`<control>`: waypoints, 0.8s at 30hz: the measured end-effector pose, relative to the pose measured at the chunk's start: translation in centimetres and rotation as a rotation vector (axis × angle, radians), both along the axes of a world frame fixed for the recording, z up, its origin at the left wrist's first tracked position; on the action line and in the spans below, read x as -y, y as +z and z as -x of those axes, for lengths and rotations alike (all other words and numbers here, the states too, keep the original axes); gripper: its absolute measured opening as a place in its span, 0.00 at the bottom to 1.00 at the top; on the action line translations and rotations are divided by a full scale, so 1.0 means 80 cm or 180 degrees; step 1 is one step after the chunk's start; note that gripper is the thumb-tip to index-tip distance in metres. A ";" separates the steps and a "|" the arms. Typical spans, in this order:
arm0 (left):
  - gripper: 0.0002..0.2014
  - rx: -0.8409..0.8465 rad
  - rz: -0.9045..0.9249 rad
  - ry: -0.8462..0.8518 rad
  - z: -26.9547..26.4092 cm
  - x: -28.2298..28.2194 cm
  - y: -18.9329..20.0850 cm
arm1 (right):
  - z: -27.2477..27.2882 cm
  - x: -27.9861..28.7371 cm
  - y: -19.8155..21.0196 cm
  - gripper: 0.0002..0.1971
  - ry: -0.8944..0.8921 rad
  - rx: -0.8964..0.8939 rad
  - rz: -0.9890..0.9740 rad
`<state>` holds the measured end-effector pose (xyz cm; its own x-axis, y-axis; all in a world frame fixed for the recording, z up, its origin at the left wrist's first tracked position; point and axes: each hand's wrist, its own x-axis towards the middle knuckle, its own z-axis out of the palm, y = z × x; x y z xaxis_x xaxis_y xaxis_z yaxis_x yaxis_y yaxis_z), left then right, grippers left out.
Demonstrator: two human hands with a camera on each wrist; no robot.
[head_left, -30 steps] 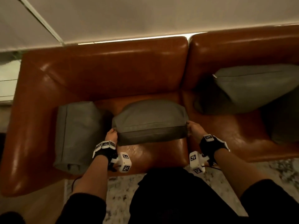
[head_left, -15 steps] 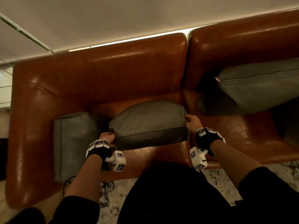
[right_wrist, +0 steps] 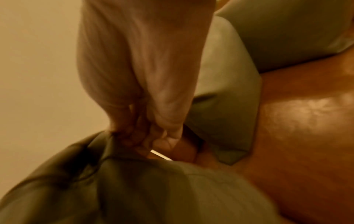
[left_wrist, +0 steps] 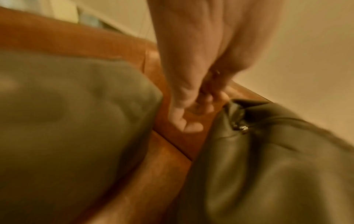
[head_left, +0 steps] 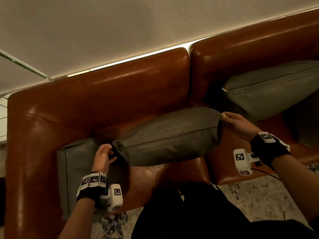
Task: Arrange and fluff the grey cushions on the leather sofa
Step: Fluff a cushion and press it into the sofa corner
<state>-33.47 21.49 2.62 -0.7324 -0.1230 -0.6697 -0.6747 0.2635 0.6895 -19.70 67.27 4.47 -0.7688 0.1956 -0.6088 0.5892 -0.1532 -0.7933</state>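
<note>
Both hands pinch the middle grey cushion (head_left: 170, 137) at centre frame: left hand (head_left: 103, 157) its left corner, right hand (head_left: 237, 124) its right. Both wrist views are blurred. Sofa (head_left: 110, 97) cushions left (head_left: 77, 169) and upper right (head_left: 269, 88), the latter cut off.

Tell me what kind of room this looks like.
Most likely a home living room: a brown leather sofa stands against a plain wall, grey cushions lie on its seat, and a patterned rug covers the floor in front of it.
</note>
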 end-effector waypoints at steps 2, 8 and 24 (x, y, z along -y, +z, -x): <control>0.11 -0.0111 0.0172 0.0072 0.011 -0.013 0.002 | 0.001 0.019 0.047 0.25 0.0068 -0.0235 0.0542; 0.11 -0.0716 -0.0697 -0.1527 -0.019 -0.102 0.078 | 0.045 0.146 0.103 0.09 0.0576 -0.0445 0.0558; 0.27 -0.0857 0.0931 -0.1286 0.005 -0.096 0.040 | -0.002 0.264 0.017 0.28 0.1458 0.0340 -0.3200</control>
<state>-33.83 29.14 5.83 -0.9001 0.0501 -0.4328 -0.2910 0.6701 0.6828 -19.53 46.14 5.86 -0.8478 0.3482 -0.3999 0.4981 0.7815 -0.3756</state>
